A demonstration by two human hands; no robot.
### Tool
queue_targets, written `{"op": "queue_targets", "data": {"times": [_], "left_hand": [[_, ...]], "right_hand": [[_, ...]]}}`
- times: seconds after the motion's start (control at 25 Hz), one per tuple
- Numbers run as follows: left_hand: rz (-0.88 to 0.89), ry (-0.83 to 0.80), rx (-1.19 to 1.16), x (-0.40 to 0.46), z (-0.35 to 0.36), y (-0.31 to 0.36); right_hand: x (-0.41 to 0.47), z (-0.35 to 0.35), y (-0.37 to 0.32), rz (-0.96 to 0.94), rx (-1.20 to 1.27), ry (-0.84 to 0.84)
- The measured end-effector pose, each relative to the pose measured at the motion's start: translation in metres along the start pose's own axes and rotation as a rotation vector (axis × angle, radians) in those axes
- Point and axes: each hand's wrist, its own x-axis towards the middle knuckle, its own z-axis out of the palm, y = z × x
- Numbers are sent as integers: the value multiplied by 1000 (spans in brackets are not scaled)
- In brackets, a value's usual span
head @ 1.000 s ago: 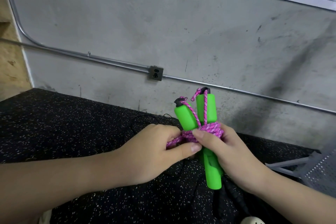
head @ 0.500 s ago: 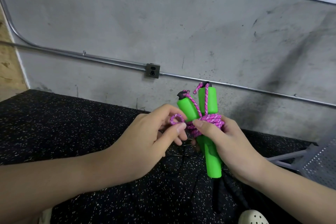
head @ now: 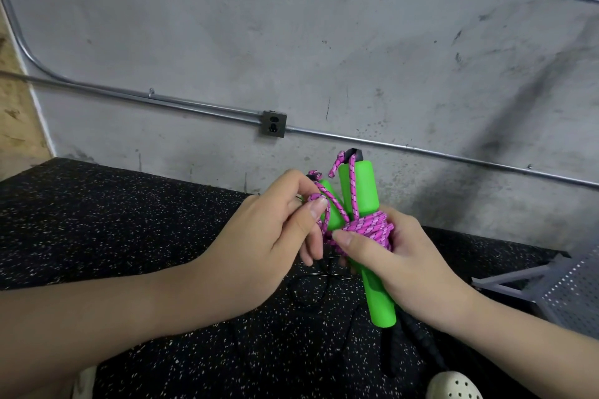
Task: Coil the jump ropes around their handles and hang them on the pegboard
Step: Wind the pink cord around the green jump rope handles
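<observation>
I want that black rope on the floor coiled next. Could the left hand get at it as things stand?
Probably not yet: the left hand is pinching a loop of the pink rope. The black rope lies on the floor, partly under the right hand.

Handles (head: 358,191) between both hands, pegboard (head: 573,295) at right, wall (head: 291,26) behind.

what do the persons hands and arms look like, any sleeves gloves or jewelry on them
Both forearms are bare as far as the view shows, with no sleeve cuff in sight. The left hand and right hand wear no gloves, and no rings, watch or bracelet show. The fingernails that show are short and unpainted. No markings are visible on either arm.
</observation>
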Motion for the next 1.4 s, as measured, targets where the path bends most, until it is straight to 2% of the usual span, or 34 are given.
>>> {"op": "queue_targets", "data": {"times": [0.2,0.44,0.76,1.2,1.4], "left_hand": [[-50,28,-49,0,0,2],[-50,38,92,2,0,2],[-73,-9,122,3,0,2],[-18,-57,69,-2,-1,-9],[61,-26,223,2,-1,-9]], "right_hand": [[0,4,-1,-36,11,-38],[-1,6,0,-57,-17,-8],[-2,7,2,-48,-66,31],[0,2,-3,-67,28,-30],[-1,4,1,6,30,3]]}}
